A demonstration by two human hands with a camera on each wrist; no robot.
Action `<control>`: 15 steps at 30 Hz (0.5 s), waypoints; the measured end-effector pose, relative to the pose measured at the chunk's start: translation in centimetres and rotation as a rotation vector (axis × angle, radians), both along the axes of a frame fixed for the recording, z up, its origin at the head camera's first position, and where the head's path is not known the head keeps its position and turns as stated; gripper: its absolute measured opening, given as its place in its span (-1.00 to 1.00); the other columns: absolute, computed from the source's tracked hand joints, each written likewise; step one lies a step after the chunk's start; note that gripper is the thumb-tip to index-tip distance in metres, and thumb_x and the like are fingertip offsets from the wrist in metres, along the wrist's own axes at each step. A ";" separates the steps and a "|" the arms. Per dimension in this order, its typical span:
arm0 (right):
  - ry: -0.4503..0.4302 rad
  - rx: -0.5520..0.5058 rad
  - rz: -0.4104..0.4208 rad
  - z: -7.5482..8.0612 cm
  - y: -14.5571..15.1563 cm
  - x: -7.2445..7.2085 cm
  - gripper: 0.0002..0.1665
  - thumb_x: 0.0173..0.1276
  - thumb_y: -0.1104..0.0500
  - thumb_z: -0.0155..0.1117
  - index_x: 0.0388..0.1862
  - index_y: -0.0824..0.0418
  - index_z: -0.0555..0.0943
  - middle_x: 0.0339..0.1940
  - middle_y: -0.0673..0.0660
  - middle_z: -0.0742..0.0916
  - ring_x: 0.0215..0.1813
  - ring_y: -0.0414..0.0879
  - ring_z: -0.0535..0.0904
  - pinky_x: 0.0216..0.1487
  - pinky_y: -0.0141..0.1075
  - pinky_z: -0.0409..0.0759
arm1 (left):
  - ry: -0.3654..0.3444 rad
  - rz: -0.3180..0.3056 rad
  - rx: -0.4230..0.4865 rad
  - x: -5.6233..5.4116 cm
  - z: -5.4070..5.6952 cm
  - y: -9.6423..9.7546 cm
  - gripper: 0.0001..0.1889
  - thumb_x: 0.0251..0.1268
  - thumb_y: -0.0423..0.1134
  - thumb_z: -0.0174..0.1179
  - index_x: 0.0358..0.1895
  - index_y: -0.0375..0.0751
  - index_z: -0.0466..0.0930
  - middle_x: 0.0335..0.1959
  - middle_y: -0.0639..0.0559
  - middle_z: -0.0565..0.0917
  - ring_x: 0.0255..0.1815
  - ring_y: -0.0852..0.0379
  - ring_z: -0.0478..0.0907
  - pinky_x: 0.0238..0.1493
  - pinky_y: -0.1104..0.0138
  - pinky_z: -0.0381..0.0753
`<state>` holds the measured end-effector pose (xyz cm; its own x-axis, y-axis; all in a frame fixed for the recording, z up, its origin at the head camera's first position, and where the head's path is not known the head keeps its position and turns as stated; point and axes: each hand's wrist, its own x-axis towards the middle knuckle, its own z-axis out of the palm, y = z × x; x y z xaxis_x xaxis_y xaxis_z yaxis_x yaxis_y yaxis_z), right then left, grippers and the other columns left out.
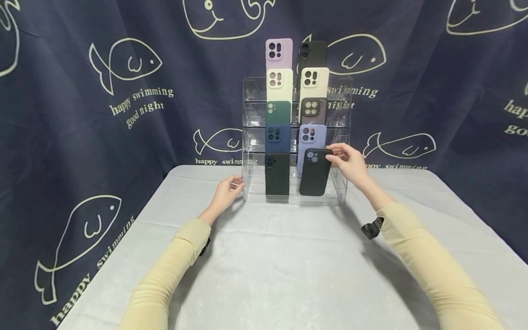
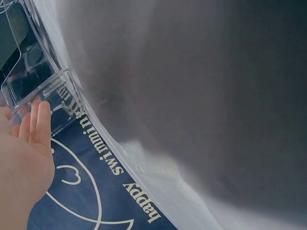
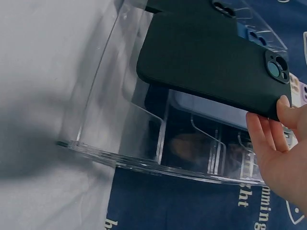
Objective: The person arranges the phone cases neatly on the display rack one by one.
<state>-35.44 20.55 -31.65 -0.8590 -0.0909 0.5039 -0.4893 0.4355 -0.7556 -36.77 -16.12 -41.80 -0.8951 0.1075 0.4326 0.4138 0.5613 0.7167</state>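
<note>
A black phone case leans slightly to the right at the bottom row of a clear stepped display stand. My right hand pinches its upper right corner between thumb and fingers; the right wrist view shows the case in front of the stand's front tiers. My left hand is at the stand's left side, fingers extended against the clear side panel. Directly behind the held case stands a light purple-blue phone case. Another black case stands at the bottom left.
Higher tiers hold a navy case, a green case, white cases, a brownish translucent case, a lilac case and a black case. A pale cloth covers the table. Behind hangs a dark blue fish-print curtain.
</note>
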 end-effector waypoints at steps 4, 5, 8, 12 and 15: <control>0.007 0.041 -0.018 -0.8 -0.1 -1.0 -0.64 0.29 0.25 0.26 0.06 0.33 0.55 -0.08 0.35 0.61 -0.33 -0.45 0.51 -0.31 -0.63 0.60 | 0.010 -0.006 -0.005 0.0 -0.1 0.0 -0.68 0.29 -0.26 0.17 0.03 -0.37 0.53 -0.16 -0.23 0.68 -0.20 -0.09 0.64 -0.12 0.22 0.68; 0.011 0.052 -0.020 -1.0 -0.1 -1.1 -0.64 0.29 0.22 0.27 0.05 0.31 0.55 -0.09 0.33 0.63 -0.33 -0.44 0.51 -0.31 -0.65 0.59 | 0.011 -0.004 -0.008 0.0 -0.1 0.0 -0.68 0.29 -0.25 0.17 0.03 -0.36 0.53 -0.16 -0.22 0.68 -0.21 -0.08 0.64 -0.13 0.22 0.68; -0.001 0.083 -0.029 -1.4 -0.1 -1.4 -0.65 0.30 0.21 0.26 0.04 0.30 0.56 -0.10 0.34 0.64 -0.30 -0.35 0.54 -0.31 -0.64 0.59 | 0.020 0.000 -0.014 0.0 -0.2 0.1 -0.69 0.29 -0.25 0.17 0.02 -0.36 0.53 -0.17 -0.22 0.68 -0.22 -0.08 0.64 -0.14 0.22 0.68; -0.046 0.101 -0.011 -1.8 0.1 -1.9 -0.64 0.33 0.20 0.22 0.06 0.32 0.54 -0.11 0.34 0.62 -0.26 -0.23 0.58 -0.27 -0.54 0.66 | 0.023 0.003 -0.018 0.1 -0.1 0.2 -0.69 0.29 -0.25 0.17 0.03 -0.35 0.53 -0.17 -0.22 0.68 -0.22 -0.08 0.64 -0.15 0.23 0.68; -0.059 0.100 0.004 -1.9 0.2 -2.3 -0.64 0.36 0.21 0.19 0.09 0.33 0.53 -0.10 0.34 0.63 -0.23 -0.06 0.65 -0.24 -0.45 0.69 | 0.027 0.004 -0.018 0.1 0.0 0.2 -0.68 0.29 -0.25 0.17 0.03 -0.35 0.53 -0.17 -0.22 0.68 -0.22 -0.08 0.64 -0.15 0.24 0.68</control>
